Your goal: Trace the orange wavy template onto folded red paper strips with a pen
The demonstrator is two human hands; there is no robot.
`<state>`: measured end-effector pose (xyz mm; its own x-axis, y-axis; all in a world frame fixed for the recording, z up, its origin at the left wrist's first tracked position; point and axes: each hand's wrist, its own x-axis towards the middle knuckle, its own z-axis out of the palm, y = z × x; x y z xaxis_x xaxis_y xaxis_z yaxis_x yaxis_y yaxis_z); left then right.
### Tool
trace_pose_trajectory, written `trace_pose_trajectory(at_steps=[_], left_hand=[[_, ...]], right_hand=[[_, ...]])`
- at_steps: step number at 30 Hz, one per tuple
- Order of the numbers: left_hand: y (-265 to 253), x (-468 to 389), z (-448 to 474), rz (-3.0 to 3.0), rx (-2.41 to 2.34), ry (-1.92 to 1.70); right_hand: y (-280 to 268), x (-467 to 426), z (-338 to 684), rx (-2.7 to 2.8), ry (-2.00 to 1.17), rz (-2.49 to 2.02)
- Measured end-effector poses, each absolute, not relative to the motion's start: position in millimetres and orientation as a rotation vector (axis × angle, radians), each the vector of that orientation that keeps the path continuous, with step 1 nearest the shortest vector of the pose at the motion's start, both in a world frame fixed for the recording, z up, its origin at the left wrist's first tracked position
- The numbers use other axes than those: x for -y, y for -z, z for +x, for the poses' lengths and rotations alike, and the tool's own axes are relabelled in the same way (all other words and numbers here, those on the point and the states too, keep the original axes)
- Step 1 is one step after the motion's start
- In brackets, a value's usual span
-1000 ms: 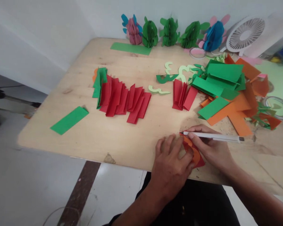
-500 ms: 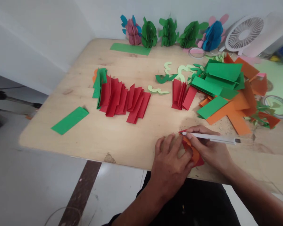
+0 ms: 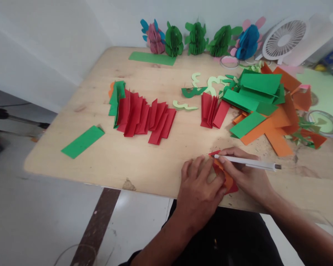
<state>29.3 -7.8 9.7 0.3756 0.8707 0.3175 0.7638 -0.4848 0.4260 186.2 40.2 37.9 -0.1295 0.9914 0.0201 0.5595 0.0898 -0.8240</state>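
Observation:
In my right hand (image 3: 248, 175) is a slim white pen (image 3: 244, 162), its dark tip resting at the upper left corner of a small red paper (image 3: 233, 187). An orange paper piece (image 3: 228, 181) lies over the red one, partly covered by both hands. My left hand (image 3: 201, 181) is spread with bent fingers, pressing on the papers and the table beside them; thumb and forefinger are nearest the orange piece. Folded red paper strips (image 3: 214, 111) stand just beyond the hands. A longer row of pleated red paper (image 3: 145, 117) sits farther left.
Green folded papers (image 3: 261, 83) and orange papers (image 3: 279, 127) are heaped at the right. A green strip (image 3: 82, 142) lies left. Pale green offcuts (image 3: 184, 106) are scattered mid-table. Paper honeycomb figures (image 3: 197, 40) and a white fan (image 3: 285, 40) line the wall; tape rolls (image 3: 323, 122) lie right.
The pen tip stays near the same corner of the red paper, and both hands keep nearly the same pose. The view has shifted very slightly.

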Motion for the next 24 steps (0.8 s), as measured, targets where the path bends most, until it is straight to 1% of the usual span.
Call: trace_pose_trajectory(at_steps=[12, 24], left_hand=[[-9.9, 7.7, 28.6, 2.4, -1.451, -0.744], [-12.1, 7.6, 28.3, 2.383, -1.444, -0.725]], right_hand=[[-37.8, -40.2, 186.4, 1.744, -0.926, -1.558], [-36.7, -36.2, 189.4, 1.773, -0.882, -1.529]])
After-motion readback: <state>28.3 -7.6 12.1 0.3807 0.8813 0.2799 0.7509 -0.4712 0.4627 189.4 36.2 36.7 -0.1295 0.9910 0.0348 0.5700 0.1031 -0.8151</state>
